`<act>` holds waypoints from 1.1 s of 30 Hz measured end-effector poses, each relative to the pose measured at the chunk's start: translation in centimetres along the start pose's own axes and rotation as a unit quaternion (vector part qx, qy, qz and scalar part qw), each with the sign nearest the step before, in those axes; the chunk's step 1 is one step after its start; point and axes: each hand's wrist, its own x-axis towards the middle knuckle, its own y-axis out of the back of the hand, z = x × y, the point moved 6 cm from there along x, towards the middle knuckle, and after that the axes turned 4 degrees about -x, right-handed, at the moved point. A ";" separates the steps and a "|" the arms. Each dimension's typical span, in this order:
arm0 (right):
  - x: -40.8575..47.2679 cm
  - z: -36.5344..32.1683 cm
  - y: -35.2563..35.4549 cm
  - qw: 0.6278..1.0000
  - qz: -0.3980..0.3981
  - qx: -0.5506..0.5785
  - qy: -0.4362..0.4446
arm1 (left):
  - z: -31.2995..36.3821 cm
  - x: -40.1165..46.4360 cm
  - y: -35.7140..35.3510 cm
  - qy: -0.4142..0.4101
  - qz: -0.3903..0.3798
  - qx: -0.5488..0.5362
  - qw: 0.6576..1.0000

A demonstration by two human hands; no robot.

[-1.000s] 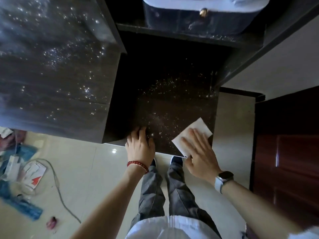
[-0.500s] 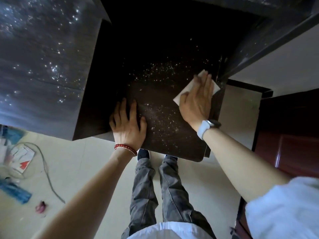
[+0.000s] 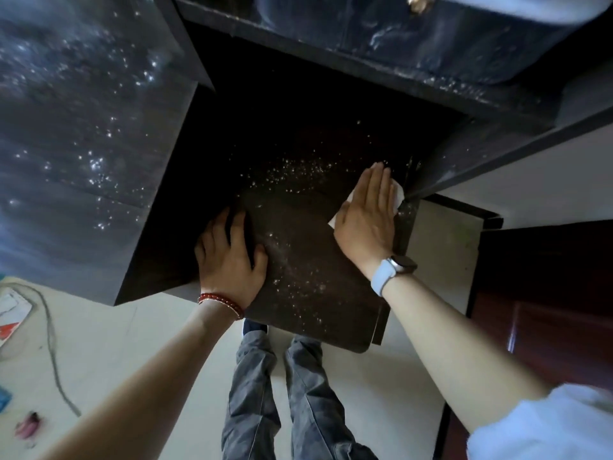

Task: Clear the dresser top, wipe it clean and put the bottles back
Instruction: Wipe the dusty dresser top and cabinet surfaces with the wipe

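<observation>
The dark dresser top (image 3: 308, 267) is speckled with pale dust, thickest near its middle and front. My right hand (image 3: 368, 217) lies flat, fingers straight and together, pressing a white wipe (image 3: 399, 195) onto the surface at the right edge, near the back. Only the wipe's corners show around the hand. My left hand (image 3: 229, 260) rests on the front left part of the top with fingers spread. No bottles are in view.
A tall dark cabinet (image 3: 86, 144) rises left of the dresser top, and a dark shelf (image 3: 381, 71) with a gold-knobbed box overhangs the back. A brown door (image 3: 547, 310) stands at right. Cable and packets (image 3: 20, 313) lie on the pale floor at left.
My right hand has slid the wipe from the front right edge back along the right side toward the rear. The left hand moved further onto the top.
</observation>
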 end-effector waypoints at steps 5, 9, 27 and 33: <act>-2.4 -2.1 -1.1 0.998 -0.006 0.041 -0.048 | 1.1 2.3 0.3 -0.022 -0.005 0.001 1.000; 2.9 0.0 0.3 0.990 0.040 0.094 -0.094 | 1.1 2.8 0.0 -0.013 -0.002 0.017 1.000; 3.2 1.8 0.4 0.995 0.013 0.055 -0.087 | 0.6 2.5 -0.8 -0.054 0.000 0.055 0.997; 8.5 3.2 0.8 0.989 0.060 0.054 -0.120 | 0.3 2.4 -0.9 -0.060 0.005 0.060 0.996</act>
